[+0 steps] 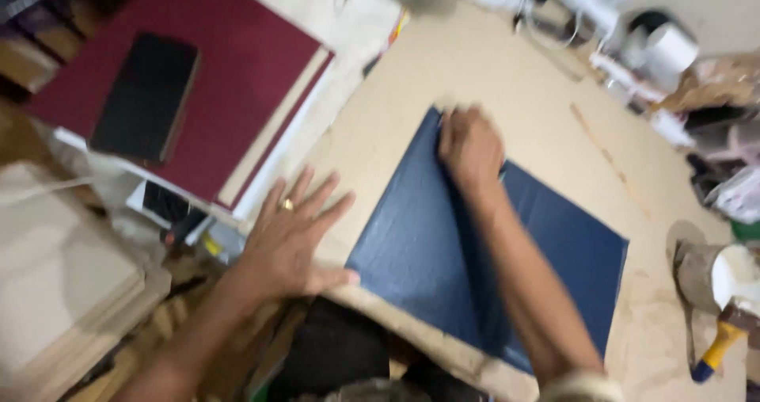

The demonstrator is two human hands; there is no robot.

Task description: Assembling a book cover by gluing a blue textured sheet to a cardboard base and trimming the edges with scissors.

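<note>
Right hand [470, 144] grip: fingers curled shut, pressing down on the far corner of the dark blue sheet [419, 251]; a thin object may be pinched in it, blur prevents telling. Left hand [293, 232] grip: fully open, palm flat, fingers spread, holding nothing, thumb tip touching the blue sheet's left edge.

Blue sheet lies flat on the tan board [507, 77] that serves as tabletop, set at a diagonal, its near corner just beside the board's front edge. Surface looks faintly textured, matte, uniform navy, edges straight, no creases visible.

Risk, as judged: only the thumb pins the left edge, so the sheet may skew or wrinkle under the right hand's pressure.

Left of the blue sheet: maroon boards [237, 61] stacked, a black slab [145, 97] on top. Right of it: a pot of white paste [732, 279] with a yellow-handled tool [716, 353]; beyond, white rolls [669, 49] and clutter.
</note>
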